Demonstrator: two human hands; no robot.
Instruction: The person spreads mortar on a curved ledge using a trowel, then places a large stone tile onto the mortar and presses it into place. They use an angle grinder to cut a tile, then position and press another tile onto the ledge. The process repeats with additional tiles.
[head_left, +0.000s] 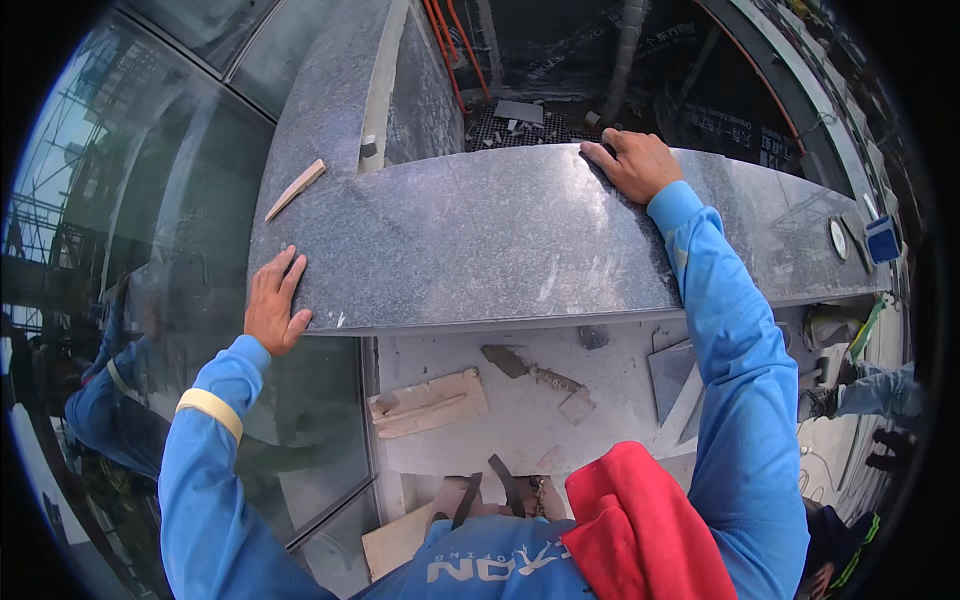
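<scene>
A long speckled grey stone slab (470, 245) lies in front of me, its near edge overhanging a pale lower ledge. My left hand (275, 302) rests flat on the slab's left near corner, fingers spread, close to the glass. At the far edge, right of the middle, my right hand (640, 165) curls its fingers over the slab's rim, the tips partly hidden. A thin wooden wedge (295, 190) lies on the stone beyond my left hand.
On the pale ledge (430, 350) below lie a wooden float (428, 403) and a trowel (540, 375). Glass panes (180, 220) stand along the left. Behind the slab is a dark recess with rubble and orange pipes (445, 50). A blue container (882, 240) sits at right.
</scene>
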